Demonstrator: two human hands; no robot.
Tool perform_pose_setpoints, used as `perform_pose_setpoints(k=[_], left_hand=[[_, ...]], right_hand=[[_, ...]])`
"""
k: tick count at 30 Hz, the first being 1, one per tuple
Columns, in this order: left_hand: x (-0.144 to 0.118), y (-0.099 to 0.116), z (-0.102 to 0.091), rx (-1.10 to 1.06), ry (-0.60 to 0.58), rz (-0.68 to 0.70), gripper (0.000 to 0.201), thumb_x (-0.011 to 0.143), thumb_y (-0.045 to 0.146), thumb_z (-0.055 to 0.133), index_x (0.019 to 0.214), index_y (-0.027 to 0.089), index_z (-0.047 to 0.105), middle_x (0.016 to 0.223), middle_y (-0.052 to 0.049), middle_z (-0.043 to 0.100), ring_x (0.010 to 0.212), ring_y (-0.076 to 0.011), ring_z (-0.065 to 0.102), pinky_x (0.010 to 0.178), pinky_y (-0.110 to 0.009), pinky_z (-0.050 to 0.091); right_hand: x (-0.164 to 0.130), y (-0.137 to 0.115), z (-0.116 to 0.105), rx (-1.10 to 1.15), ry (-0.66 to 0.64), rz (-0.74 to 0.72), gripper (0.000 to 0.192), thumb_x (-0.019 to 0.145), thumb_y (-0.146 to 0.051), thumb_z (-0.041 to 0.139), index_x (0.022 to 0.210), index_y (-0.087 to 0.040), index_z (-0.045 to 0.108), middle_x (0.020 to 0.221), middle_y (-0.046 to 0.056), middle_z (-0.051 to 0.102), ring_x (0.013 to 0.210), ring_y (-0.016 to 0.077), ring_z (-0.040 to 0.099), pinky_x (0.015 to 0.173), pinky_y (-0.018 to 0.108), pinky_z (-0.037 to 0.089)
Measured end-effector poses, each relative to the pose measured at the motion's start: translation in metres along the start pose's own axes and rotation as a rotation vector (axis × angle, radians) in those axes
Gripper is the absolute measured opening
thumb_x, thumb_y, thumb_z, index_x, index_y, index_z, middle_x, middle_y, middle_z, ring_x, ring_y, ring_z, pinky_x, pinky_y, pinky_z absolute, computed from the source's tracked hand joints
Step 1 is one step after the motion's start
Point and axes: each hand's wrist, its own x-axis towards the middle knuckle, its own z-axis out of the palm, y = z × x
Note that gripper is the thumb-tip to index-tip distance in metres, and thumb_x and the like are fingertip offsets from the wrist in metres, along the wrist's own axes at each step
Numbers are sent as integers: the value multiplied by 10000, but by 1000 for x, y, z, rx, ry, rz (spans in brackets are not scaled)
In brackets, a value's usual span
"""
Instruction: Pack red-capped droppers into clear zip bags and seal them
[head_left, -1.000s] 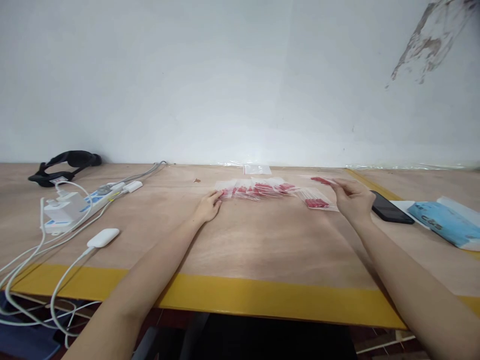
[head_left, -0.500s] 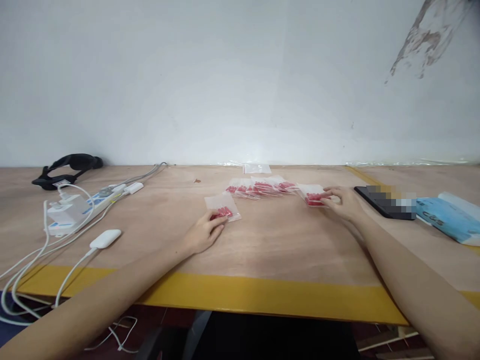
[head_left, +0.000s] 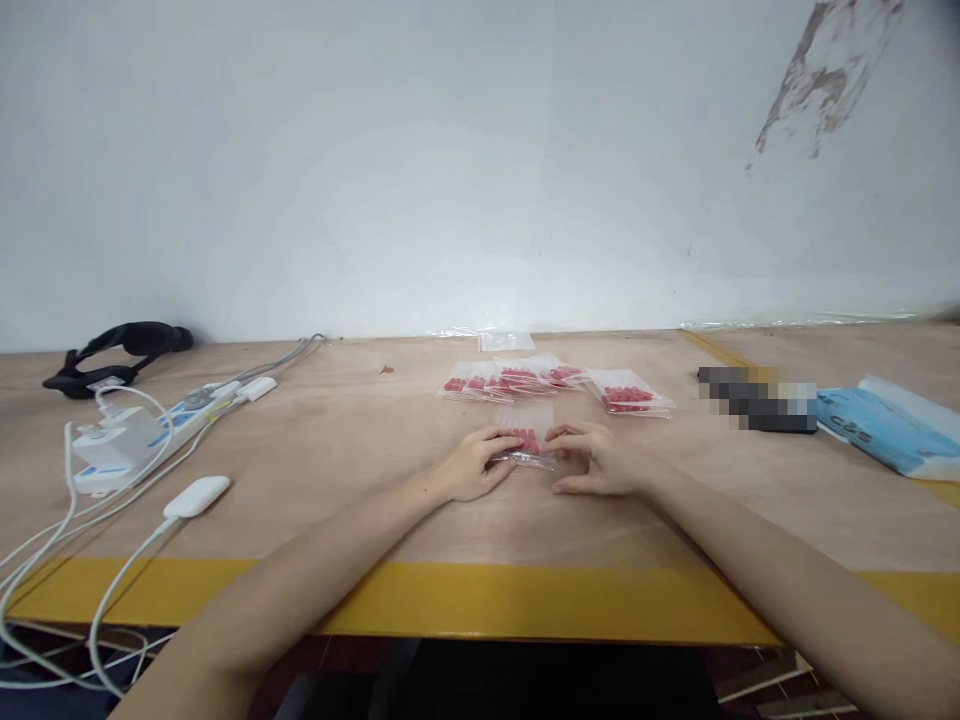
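A small clear bag of red pieces (head_left: 527, 441), pulled half a second ago from the row's left end, is now held at the table (head_left: 375, 500) centre. It is pinched by the left hand (head_left: 476, 466) and the right hand (head_left: 596, 462), which has been brought over from the stack of bags (head_left: 628, 394). The row of bags (head_left: 514, 379) is left just behind.

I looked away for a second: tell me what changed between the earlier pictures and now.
The left hand dragged one small bag of red pieces from the row toward the table's near edge. The right hand left the separate bag on the right and joined it; both now pinch that bag. Row, power strip and blue packet stayed put.
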Motion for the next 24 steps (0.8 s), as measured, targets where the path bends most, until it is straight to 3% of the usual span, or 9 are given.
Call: perform_pose_setpoints(k=[4,8,14,24], left_hand=[[-3,-3,-1,22,20,-20,391,799,253,581,1178,181,519,1162,-101,550,1054,-214,542,898,-374,466],[-11,-13,-5,74,91,12,316,818,238,554,1130,187,554,1106,-84,594,1021,-197,571,872,-348,488],[-14,-25,0,189,172,97,173,849,189,489,943,167,632,944,-56,652,834,-142,634,759,-257,528],[-9,-16,-7,569,78,300,278,870,172,388,670,150,579,712,-45,613,627,-128,589,596,-248,492]], right_hand=[[1,7,15,-84,134,-82,198,798,-238,526,961,-199,632,886,56,613,739,126,569,676,259,473],[2,12,28,-186,226,-120,200,836,-203,458,917,-198,641,836,56,629,728,130,573,668,255,467],[0,13,21,-364,197,-126,181,837,-210,470,890,-174,640,829,61,641,766,145,578,704,276,424],[4,11,21,-621,250,-139,237,864,-205,447,732,-185,643,651,25,617,626,110,523,714,286,314]])
